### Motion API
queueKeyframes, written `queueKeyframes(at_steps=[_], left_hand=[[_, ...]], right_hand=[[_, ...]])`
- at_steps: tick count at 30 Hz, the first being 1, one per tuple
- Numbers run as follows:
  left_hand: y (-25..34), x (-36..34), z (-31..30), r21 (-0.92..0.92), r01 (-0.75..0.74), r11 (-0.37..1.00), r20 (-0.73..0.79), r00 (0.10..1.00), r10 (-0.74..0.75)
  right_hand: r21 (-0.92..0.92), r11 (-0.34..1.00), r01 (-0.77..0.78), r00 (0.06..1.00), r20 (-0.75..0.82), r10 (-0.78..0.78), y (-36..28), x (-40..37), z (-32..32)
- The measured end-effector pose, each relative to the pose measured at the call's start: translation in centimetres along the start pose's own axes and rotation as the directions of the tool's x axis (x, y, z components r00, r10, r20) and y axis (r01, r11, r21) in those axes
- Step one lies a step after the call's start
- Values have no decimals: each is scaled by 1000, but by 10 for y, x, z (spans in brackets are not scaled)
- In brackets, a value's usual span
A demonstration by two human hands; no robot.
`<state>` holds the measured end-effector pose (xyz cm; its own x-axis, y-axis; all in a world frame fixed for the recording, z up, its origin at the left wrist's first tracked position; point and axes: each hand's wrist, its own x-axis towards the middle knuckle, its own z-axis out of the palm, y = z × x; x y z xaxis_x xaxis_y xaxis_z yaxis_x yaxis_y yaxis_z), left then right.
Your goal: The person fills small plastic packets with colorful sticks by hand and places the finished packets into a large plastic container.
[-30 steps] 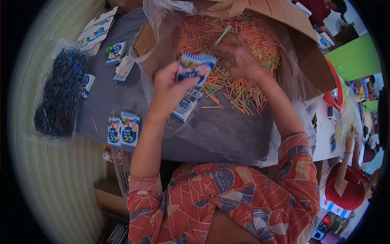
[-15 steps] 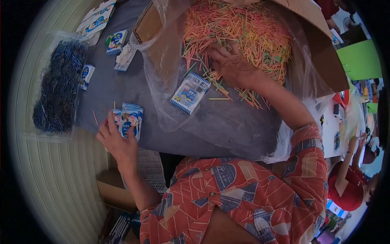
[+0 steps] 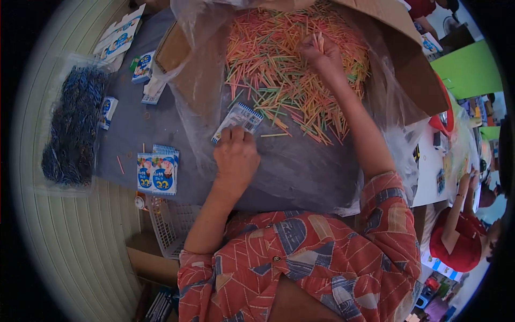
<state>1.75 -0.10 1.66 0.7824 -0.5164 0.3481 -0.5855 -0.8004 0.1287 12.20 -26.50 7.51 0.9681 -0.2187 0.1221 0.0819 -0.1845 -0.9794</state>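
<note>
My left hand (image 3: 235,161) has its fingers curled over the near edge of a blue-and-white packet (image 3: 244,117) on the grey table; its fingertips are partly hidden. Over a large heap of thin pink, yellow, orange and green sticks (image 3: 268,64), my right hand (image 3: 323,58) is closed around a small bunch of sticks (image 3: 319,41), whose ends poke up past the fingers. The heap lies in a plastic-lined cardboard box (image 3: 418,70) opening toward me. A small stack of similar packets (image 3: 163,170) lies at the table's left front.
A clear tray of dark blue stringy strands (image 3: 78,129) stands at the left by the ribbed wall. Small printed boxes (image 3: 143,66) and flattened cartons (image 3: 120,37) lie nearby. Below the table edge is a white plastic basket (image 3: 169,225). A person in red (image 3: 456,241) is at the right.
My left hand has moved right from the packet stack to the single packet. My right hand has lifted from the heap, moving away and right, with sticks now showing in its fingers.
</note>
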Motion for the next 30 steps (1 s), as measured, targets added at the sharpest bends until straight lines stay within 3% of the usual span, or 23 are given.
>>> queueKeyframes(at_steps=[2, 4, 5, 6, 7, 9, 11, 13, 14, 16, 20, 22, 23, 25, 28, 30], left_hand=[[2, 4, -1, -48, 38, 998, 29, 999, -37], [7, 7, 2, 3, 87, 996, -167, 982, -85], [8, 7, 5, 6, 89, 996, -159, 983, -87], [9, 8, 10, 131, 72, 989, -125, 991, -56], [9, 8, 13, 254, 52, 966, -88, 996, -31], [9, 8, 17, 260, 10, 966, -90, 996, 14], [4, 2, 18, 271, -30, 962, -87, 995, 56], [-3, -5, 15, 28, -70, 997, -141, 987, 73], [-4, -8, 12, 35, -64, 997, -133, 989, 69], [-2, -8, -4, -203, 8, 979, -191, 980, -48], [0, -4, -11, -206, 65, 976, -180, 978, -103], [0, -4, -7, 25, 102, 994, -114, 989, -99], [1, -5, -3, 23, 105, 994, -114, 988, -102], [2, -9, 6, 175, 16, 984, -67, 998, -4], [-15, -16, 10, 116, -86, 990, -190, 976, 107], [-29, -19, 7, 80, -91, 993, -218, 970, 107]], right_hand=[[59, 998, -26, 1000, -13, 26, -5, -1, 7], [118, 991, -61, 998, -15, 63, -1, 1, 6], [246, 961, -127, 987, 126, 98, 9, 6, 3], [359, 910, -207, 957, 269, 112, 12, 7, 3], [361, 907, -215, 954, 275, 117, 16, 5, 5], [188, 982, 9, 933, 351, -76, 19, 0, 16], [113, 994, -1, 920, 389, -43, 13, -12, 20], [36, 999, -3, 906, 424, -13, 2, -24, 20], [23, 1000, -2, 902, 431, -8, -1, -29, 19], [11, 1000, -1, 896, 444, -4, 7, -29, 17], [-29, 998, 58, 889, 457, -38, 16, -34, 21], [26, 997, 75, 872, 483, -78, 15, -41, 26], [23, 997, 75, 871, 485, -77, 11, -44, 29], [-40, 999, 3, 877, 481, 17, 2, -48, 31], [-32, 999, 26, 876, 482, -7, 9, -47, 32], [-31, 999, 29, 864, 504, -9, 3, -52, 34]])
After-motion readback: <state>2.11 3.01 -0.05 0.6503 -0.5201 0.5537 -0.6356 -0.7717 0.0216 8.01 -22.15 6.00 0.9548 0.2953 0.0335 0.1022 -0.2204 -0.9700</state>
